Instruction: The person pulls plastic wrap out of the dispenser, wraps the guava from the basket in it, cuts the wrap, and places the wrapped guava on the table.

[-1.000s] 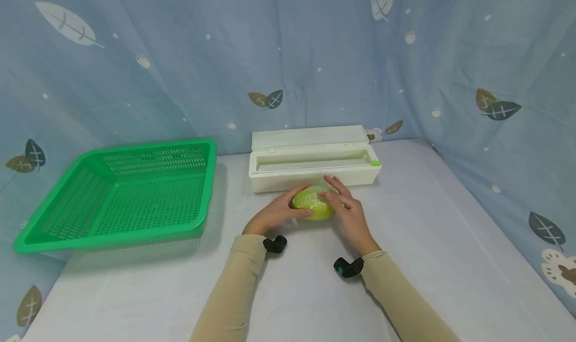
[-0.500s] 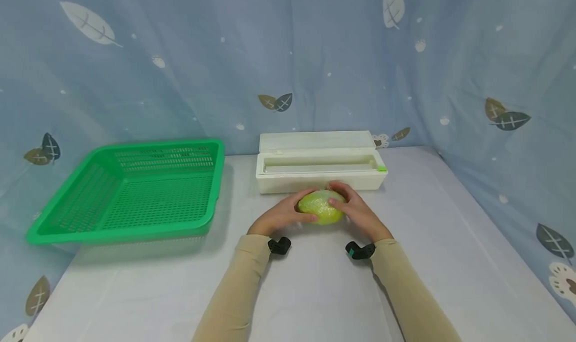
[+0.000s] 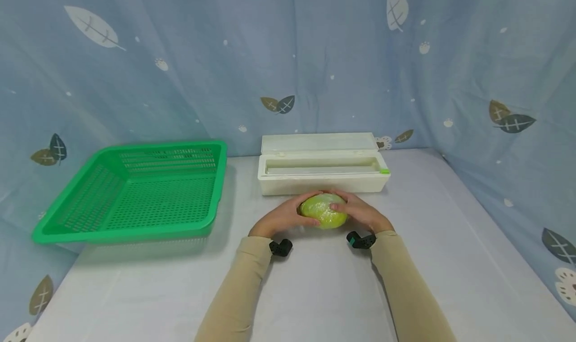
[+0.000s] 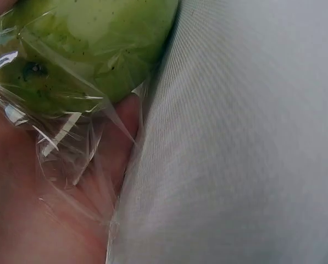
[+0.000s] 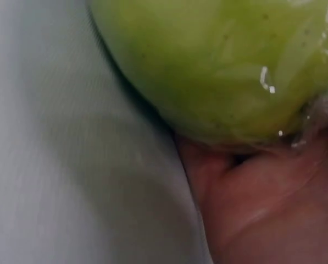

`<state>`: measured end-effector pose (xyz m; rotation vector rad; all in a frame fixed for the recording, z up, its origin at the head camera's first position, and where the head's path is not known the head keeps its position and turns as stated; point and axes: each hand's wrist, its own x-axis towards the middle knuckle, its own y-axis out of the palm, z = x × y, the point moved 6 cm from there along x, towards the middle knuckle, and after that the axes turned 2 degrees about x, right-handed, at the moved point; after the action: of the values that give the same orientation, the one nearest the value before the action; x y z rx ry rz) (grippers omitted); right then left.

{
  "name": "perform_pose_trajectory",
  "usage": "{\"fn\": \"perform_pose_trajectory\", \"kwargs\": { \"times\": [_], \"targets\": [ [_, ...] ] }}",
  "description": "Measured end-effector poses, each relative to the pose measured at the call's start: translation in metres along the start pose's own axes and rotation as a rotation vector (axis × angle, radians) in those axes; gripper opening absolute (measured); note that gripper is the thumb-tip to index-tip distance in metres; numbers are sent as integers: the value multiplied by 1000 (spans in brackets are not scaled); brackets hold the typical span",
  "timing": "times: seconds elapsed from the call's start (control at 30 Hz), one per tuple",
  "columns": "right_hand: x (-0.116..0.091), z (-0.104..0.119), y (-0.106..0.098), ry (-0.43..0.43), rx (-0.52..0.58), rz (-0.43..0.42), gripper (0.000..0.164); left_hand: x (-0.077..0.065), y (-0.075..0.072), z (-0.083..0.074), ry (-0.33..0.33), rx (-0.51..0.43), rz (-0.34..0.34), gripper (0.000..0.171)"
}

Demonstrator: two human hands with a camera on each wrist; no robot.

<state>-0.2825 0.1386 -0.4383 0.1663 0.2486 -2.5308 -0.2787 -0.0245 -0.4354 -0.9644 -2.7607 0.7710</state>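
A green mango (image 3: 324,210) wrapped in cling film sits on the white-covered table, between both hands. My left hand (image 3: 283,219) grips its left side, thumb along the near face and fingers round the far side. From the right, my right hand (image 3: 364,214) holds it, thumb on the front and fingers curled behind. In the left wrist view, loose cling film (image 4: 70,148) bunches in creases between the mango's stem end and the palm. The right wrist view has the mango (image 5: 207,60) resting low against the right palm, its film glossy.
Just behind the hands stands a long white cling film box (image 3: 321,184), its lid (image 3: 319,142) raised. A green plastic basket (image 3: 218,187) with slotted sides is at the left. A patterned blue curtain (image 3: 202,72) hangs behind the table.
My right hand's fingers, earlier raised over the mango's top right, have come round its right side. The left hand keeps its grip. The whole view has shifted slightly.
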Motion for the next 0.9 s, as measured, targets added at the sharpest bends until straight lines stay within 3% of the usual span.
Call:
{"fn": "perform_pose_trajectory", "kwargs": {
  "times": [0.37, 0.53, 0.73, 0.9],
  "targets": [
    [-1, 2, 2, -13, 48, -35, 53, -1, -4, -3, -30, 86, -42, 75],
    [-2, 3, 1, -36, 38, -84, 50, -2, -8, -7, -4, 104, -60, 76],
    [-2, 5, 1, -102, 58, -82, 44, -1, -11, -9, -39, 86, -74, 78],
    [-2, 11, 2, -197, 69, -40, 38, -4, -14, -10, -88, 159, -62, 82]
  ]
}}
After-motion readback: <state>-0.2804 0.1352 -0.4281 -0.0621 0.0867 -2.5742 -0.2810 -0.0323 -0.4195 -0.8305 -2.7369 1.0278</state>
